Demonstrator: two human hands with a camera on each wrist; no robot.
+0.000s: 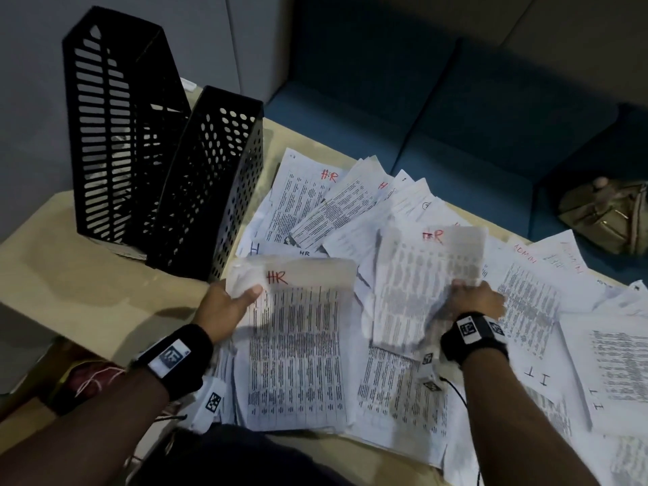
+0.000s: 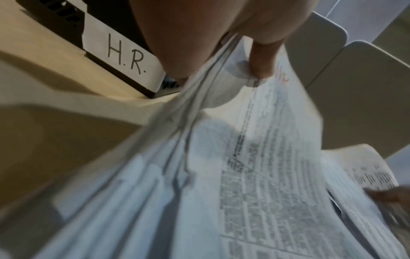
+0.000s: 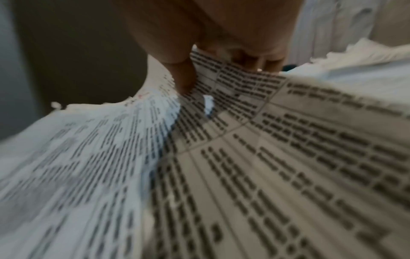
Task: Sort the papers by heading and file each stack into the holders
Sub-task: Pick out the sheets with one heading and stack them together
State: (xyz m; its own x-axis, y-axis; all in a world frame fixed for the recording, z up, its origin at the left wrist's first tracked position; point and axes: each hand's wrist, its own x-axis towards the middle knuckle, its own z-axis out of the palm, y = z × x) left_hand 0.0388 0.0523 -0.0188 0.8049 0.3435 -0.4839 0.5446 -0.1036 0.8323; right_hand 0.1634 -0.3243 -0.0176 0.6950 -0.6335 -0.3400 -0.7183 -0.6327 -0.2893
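Head view: we see the left hand (image 1: 228, 306) pinching the top-left corner of a sheet marked HR (image 1: 298, 345) in red, thumb on top, the sheet lying over a small pile near the body. The right hand (image 1: 477, 298) grips a second HR sheet (image 1: 420, 275) by its right edge, lifted and blurred. Loose papers (image 1: 350, 205) cover most of the worktop (image 1: 87, 275): more HR sheets fanned at the back, ADMIN sheets (image 1: 526, 256) to the right, IT sheets (image 1: 540, 380) at the near right. Two black holders (image 1: 157, 170) stand upright at the back left, touching each other. We can't tell for sure if anything's filed in them; we judge nothing or v. little is in. So we judge sorting is at an early stage w/ HR being gathered; ADMIN and IT look ungrouped, filing of all stacks is left.

Left wrist view: we see the thumb (image 2: 261, 59) pressed on the sheet's corner w/ several sheet edges bunched under it, so this hand carries a thin stack, not one page. A label reading H.R. (image 2: 124, 56) sits on a holder's base just beside the hand.

Right wrist view: fingers (image 3: 182, 75) curl down onto printed pages, pinching the paper; the rest is too blurred to read.
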